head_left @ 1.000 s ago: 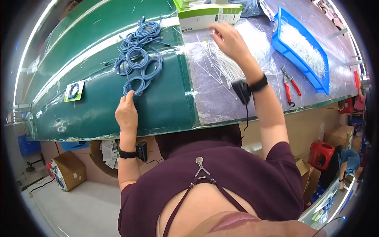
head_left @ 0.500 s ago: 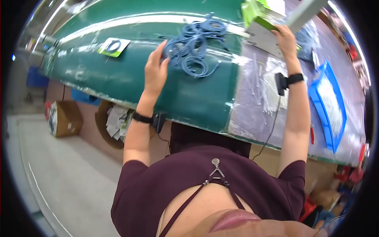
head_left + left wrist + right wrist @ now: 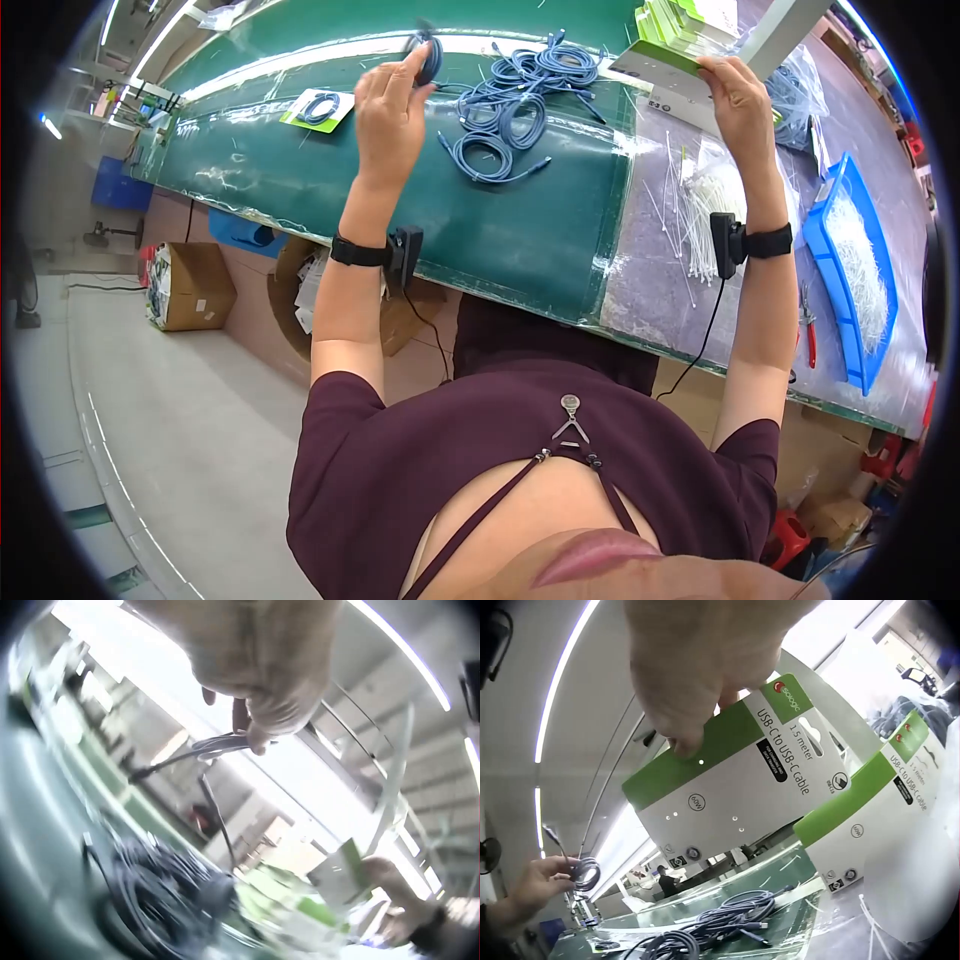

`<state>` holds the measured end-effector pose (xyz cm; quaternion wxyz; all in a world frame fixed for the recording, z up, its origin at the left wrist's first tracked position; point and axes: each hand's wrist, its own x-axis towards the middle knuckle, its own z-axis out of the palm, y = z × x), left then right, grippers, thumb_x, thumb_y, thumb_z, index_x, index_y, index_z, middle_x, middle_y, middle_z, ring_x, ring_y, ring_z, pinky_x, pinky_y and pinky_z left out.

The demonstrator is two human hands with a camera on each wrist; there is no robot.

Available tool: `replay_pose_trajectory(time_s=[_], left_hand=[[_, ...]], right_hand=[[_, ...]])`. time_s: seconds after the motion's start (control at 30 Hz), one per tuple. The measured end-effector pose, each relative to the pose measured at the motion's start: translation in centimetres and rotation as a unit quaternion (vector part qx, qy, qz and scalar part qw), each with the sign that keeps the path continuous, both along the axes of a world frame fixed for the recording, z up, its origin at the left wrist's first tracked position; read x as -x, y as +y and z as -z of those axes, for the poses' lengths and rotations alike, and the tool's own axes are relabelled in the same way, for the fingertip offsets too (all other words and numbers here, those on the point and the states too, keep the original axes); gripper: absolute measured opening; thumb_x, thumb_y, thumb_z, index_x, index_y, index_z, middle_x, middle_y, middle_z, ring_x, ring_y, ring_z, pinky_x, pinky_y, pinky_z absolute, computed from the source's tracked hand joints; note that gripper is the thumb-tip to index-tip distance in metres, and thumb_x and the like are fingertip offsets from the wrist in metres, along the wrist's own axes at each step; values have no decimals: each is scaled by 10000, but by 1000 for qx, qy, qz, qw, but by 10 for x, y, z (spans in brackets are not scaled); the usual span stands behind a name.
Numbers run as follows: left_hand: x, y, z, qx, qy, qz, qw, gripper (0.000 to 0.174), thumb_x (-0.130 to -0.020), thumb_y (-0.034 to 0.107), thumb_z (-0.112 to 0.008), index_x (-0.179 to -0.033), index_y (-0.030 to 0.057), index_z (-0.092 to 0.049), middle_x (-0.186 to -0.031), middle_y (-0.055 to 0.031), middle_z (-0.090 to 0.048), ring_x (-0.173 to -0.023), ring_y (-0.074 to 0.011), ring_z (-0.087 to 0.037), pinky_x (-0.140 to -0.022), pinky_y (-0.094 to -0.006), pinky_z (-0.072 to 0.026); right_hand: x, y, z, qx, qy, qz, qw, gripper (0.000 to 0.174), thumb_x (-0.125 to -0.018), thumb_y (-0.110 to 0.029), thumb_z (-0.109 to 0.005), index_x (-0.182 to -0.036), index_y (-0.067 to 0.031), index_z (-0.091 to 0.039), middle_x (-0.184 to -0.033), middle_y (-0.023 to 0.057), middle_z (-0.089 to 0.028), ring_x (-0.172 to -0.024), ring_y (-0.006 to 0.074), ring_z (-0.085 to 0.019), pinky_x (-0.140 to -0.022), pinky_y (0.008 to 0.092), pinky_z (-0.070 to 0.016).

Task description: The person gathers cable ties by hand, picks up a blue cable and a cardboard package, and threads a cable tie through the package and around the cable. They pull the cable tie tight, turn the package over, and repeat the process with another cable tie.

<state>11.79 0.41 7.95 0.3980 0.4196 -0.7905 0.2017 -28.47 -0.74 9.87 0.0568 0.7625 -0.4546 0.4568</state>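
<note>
Above the green table my left hand [image 3: 390, 115] pinches a coiled blue cable [image 3: 432, 62] between thumb and fingers. A plug on a loose end sticks out of that coil in the right wrist view. To its right lie more coiled blue cables [image 3: 490, 130] in a pile. My right hand [image 3: 742, 105] grips the edge of a white and green packaging card [image 3: 727, 784], printed "USB-C to USB-C cable", with small holes and a hanger slot. The card is raised and tilted close to a stack of similar green and white cards [image 3: 668, 25].
A card with a cable coil on it [image 3: 320, 108] lies on the left. White cable ties [image 3: 700, 215] are spread on the grey surface at right, near red-handled pliers [image 3: 811, 340]. A blue tray [image 3: 822, 245] holds thin white strips. Bagged cables [image 3: 795, 110] lie behind the right hand.
My left hand has left the cable pile, moving up and left with one coil. My right hand has gone from above the cable ties to the cards and gripped one. The head view has turned.
</note>
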Motion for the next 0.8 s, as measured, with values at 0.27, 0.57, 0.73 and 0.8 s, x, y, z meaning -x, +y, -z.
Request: replay_pose_trajectory(time_s=[0.27,0.57,0.73,0.8], left_hand=[[13,4,4,-415,574,257,658,325,-927,38,-600,-1247,19,-550,-1030,-71,-656,-978,-224,-642,-844,-334,-538],[77,16,39,-490,681,363,406,202,-948,42,-566,-1145,2,-553,-1061,-113,-642,-1018,-233,-636,-872,-375,-560],[113,32,40,-553,680,347,332,256,-942,57,-585,-1179,-2,-511,-1052,-116,-641,-1009,-223,-644,-878,-357,-559],[126,45,41,-596,636,349,344,327,-937,57,-595,-1232,-15,-472,-1050,-113,-641,-985,-217,-656,-861,-325,-562]], right_hand=[[-45,66,-10,-88,-3,-73,993,155,-859,-5,-610,-1004,-5,-664,-847,107,-641,-744,227,-627,-674,320,-476],[-60,114,34,-356,-21,-145,923,200,-838,-69,-655,-1031,-25,-627,-755,105,-644,-682,215,-614,-668,305,-480],[-46,101,46,-454,-39,-111,883,242,-844,-70,-653,-1075,-45,-584,-781,89,-656,-729,147,-616,-682,288,-481],[-33,87,56,-466,-58,-135,873,242,-855,-76,-644,-1086,-40,-578,-801,79,-655,-752,132,-613,-693,283,-479]])
